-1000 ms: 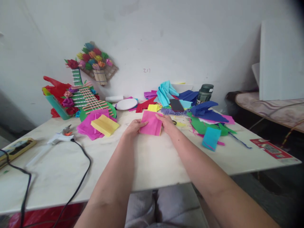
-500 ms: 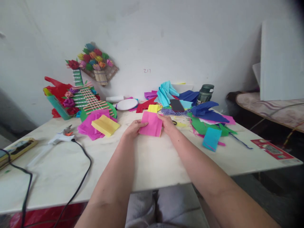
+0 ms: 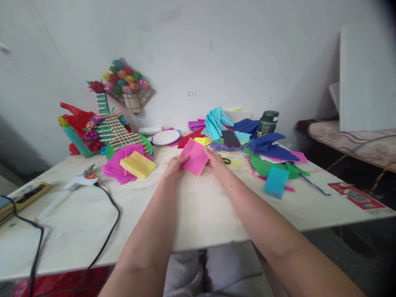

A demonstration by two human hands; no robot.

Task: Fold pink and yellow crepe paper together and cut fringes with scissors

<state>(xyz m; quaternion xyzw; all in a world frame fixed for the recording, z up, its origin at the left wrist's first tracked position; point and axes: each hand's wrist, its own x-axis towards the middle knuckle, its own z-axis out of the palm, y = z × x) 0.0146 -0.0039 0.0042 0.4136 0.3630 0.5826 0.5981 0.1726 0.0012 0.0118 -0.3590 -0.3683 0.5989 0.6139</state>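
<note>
Number: I read handwritten "217" [image 3: 192,94] on the wall [image 3: 247,62] ahead of me | Red printed sticker [image 3: 360,197], my right: print too small to read | Bottle [image 3: 266,126], white label: illegible to me

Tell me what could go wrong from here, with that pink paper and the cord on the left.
The left hand and right hand grip the pink paper at opposite sides, so a hard pull might crease or tear it.
The glue gun's cord runs over the table's front edge beside the left forearm; a snag could drag the gun.
The black loop lies close to the right hand, which might knock it.
</note>
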